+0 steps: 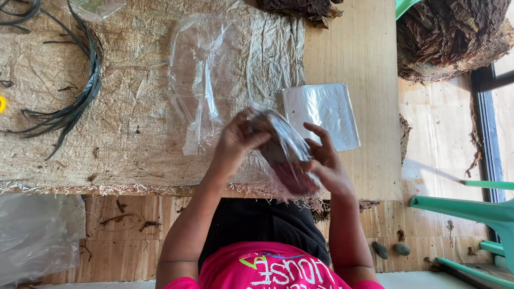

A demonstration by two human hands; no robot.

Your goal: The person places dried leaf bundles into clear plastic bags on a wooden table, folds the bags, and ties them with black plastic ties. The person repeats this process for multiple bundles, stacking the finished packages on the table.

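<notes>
Both of my hands hold a small clear plastic bag (286,155) filled with dark brown leaf material, just above the near edge of the table. My left hand (235,142) grips the bag's upper end with bent fingers. My right hand (326,163) cups its right side and lower part. An empty clear plastic bag (206,80) lies spread on the burlap cloth (123,112) beyond my hands. A flat stack of clear plastic bags (321,112) rests on the bare wooden board to the right of them.
Black straps (80,96) curl across the burlap at the left. Heaps of dark dried leaves sit at the far edge (305,8) and upper right (450,37). A large plastic bag (37,230) lies on the floor at the left, a green plastic chair (476,214) at the right.
</notes>
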